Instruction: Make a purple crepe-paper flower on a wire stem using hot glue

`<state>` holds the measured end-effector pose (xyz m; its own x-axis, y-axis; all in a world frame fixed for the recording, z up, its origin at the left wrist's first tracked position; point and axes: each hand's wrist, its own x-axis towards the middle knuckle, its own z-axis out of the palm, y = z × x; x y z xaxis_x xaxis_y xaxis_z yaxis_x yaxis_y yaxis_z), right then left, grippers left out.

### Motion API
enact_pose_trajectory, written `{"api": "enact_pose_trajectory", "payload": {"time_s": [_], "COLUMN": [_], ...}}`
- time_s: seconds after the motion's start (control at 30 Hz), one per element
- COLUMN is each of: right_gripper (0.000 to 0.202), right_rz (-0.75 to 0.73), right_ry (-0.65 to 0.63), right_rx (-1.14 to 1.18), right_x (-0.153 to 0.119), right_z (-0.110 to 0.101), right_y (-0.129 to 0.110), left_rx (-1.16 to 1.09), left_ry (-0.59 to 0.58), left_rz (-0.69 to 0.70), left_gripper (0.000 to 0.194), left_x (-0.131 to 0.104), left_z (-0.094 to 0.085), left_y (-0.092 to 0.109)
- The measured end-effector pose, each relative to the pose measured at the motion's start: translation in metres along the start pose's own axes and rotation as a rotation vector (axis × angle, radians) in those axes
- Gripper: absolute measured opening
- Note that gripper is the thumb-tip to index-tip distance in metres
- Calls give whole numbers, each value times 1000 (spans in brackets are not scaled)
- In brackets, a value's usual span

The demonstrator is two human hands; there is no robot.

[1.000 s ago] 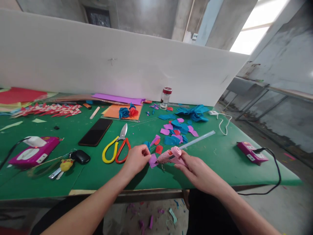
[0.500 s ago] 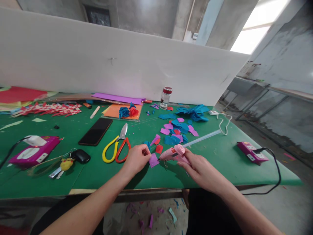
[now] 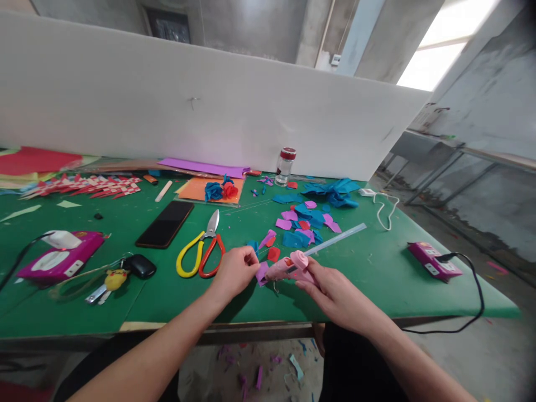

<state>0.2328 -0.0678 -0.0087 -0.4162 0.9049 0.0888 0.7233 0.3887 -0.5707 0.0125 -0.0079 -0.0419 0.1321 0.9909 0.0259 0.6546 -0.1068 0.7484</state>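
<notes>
My left hand (image 3: 237, 272) pinches the edge of a small purple paper piece (image 3: 260, 276) just above the green table. In my right hand (image 3: 335, 287) is a pink glue gun (image 3: 293, 266), its nozzle over the purple piece and a clear glue stick (image 3: 337, 239) jutting from its back. Whether the nozzle touches the paper I cannot tell. Just beyond my hands lie a red paper piece (image 3: 273, 254) and a purple strip (image 3: 267, 239). Scissors (image 3: 208, 245) with one yellow and one orange handle rest left of my left hand.
Behind the glue gun spread cut paper pieces (image 3: 296, 239) and crumpled blue paper (image 3: 335, 192). A glass jar (image 3: 285, 167) stands before the white board (image 3: 234, 106). Leftward are a phone (image 3: 165, 224), keys (image 3: 115, 279) and a purple power strip (image 3: 62, 257); another power strip (image 3: 433, 261) sits right.
My right hand has brought the glue gun slightly leftward, so its nozzle now overlaps the purple piece. My left hand stays almost where it was.
</notes>
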Motion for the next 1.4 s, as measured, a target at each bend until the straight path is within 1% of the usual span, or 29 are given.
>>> {"api": "enact_pose_trajectory", "payload": {"time_s": [0.13, 0.3, 0.5, 0.73, 0.8, 0.97, 1.13, 1.33, 1.4], "right_gripper": [22, 18, 24, 30, 30, 24, 26, 30, 31], "right_rz": [3, 17, 42, 66, 69, 56, 78, 127, 137], "right_ry": [11, 14, 26, 73, 69, 43, 36, 60, 80], "right_rx": [0, -18, -7, -20, -10, -3, -17, 22, 70], "right_x": [0, -2, -3, -4, -4, -3, -3, -6, -7], "right_z": [-3, -6, -9, -11, -11, -9, -7, -13, -15], "right_y": [2, 7, 10, 12, 12, 8, 13, 15, 16], "left_rx": [6, -14, -19, -21, -16, -4, -2, -10, -27], "left_ry": [4, 7, 10, 12, 10, 6, 3, 11, 11], "left_rz": [-8, -2, -6, -6, -6, -1, 7, 6, 2], "left_gripper": [9, 9, 9, 9, 9, 9, 9, 9, 8], "left_x": [0, -1, 0, 1, 1, 1, 1, 1, 2], "left_z": [0, 1, 3, 4, 3, 2, 3, 4, 4], "left_y": [0, -1, -4, -4, -3, -2, -4, -6, -7]}}
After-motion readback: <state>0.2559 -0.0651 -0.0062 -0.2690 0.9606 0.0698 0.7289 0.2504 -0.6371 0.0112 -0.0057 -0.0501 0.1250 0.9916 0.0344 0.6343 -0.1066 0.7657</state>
